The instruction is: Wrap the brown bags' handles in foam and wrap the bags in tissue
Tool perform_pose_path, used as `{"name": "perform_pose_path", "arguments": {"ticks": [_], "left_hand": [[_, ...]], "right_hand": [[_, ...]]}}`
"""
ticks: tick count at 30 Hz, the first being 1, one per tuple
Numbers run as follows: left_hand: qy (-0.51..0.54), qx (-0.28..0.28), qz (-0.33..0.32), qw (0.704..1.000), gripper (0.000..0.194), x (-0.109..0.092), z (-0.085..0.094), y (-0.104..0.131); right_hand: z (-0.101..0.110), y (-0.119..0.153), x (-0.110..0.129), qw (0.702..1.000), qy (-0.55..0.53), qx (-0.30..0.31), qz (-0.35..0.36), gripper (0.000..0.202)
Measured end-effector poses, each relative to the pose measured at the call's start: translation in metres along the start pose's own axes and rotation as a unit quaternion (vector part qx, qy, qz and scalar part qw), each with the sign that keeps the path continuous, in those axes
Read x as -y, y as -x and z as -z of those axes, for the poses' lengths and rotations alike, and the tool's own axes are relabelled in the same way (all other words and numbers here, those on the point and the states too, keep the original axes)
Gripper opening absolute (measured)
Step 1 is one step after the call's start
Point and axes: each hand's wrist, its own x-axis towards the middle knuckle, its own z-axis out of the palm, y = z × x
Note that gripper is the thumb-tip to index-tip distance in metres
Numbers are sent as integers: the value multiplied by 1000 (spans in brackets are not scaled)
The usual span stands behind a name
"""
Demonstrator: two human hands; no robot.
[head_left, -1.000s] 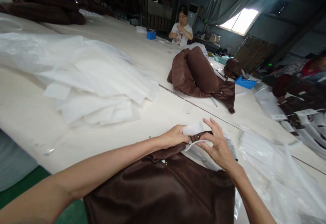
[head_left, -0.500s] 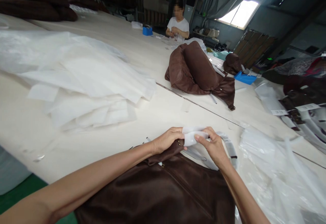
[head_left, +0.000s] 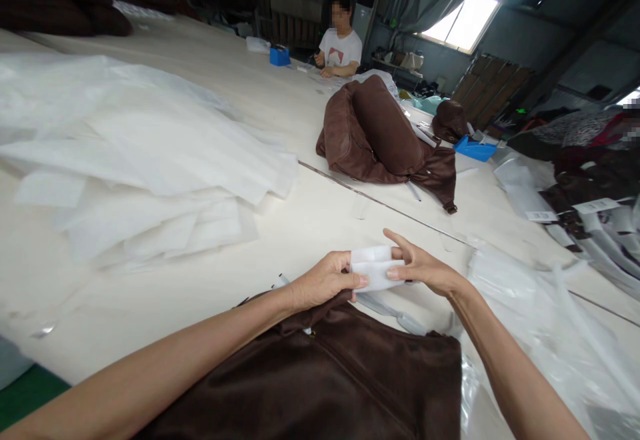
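A dark brown leather bag (head_left: 320, 387) with a zipper lies in front of me at the table's near side. Above its top edge, a strip of white foam wrap (head_left: 377, 275) is folded around something, probably part of the bag's strap, which it hides. My left hand (head_left: 333, 280) is closed on the left end of the wrap, thumb on top. At the right end, my right hand (head_left: 417, 267) pinches the wrap between thumb and fingers, with the index finger raised. A wrapped strap (head_left: 400, 317) runs behind the bag's top edge.
White foam sheets (head_left: 165, 140) are spread at left. Clear plastic bags (head_left: 520, 333) lie at right. Another brown bag (head_left: 375, 137) stands farther back, near a blue box (head_left: 475, 149). A person (head_left: 341, 43) is at the far side; wrapped straps (head_left: 600, 240) pile up at far right.
My right hand has shifted its hold and lifted its index finger. The white wrap now looks flatter and more closely folded. The view has turned slightly right.
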Motion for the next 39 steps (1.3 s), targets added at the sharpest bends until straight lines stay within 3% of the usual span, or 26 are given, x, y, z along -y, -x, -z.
{"name": "perform_pose_path", "arguments": {"ticks": [4, 7, 16, 24, 27, 33, 39], "left_hand": [[-2, 1, 2, 1000, 34, 0, 2, -1], [3, -4, 10, 1000, 33, -1, 2, -1], [5, 35, 57, 998, 40, -4, 3, -7], [-17, 15, 65, 998, 36, 4, 1, -9], [-14, 0, 60, 998, 37, 4, -1, -8], [2, -75, 2, 997, 37, 6, -5, -3], [0, -68, -15, 998, 29, 8, -6, 3]], "right_hand": [[3, -6, 4, 995, -2, 103, -19, 62], [1, -4, 2, 996, -4, 93, -11, 46], [-5, 5, 2, 999, -23, 43, 4, 46], [-3, 7, -1, 999, -12, 37, 5, 46], [-6, 7, -2, 1000, -8, 19, 9, 38], [-10, 11, -9, 993, 65, 3, 99, 25], [-5, 12, -18, 982, 104, 40, 152, 21]]}}
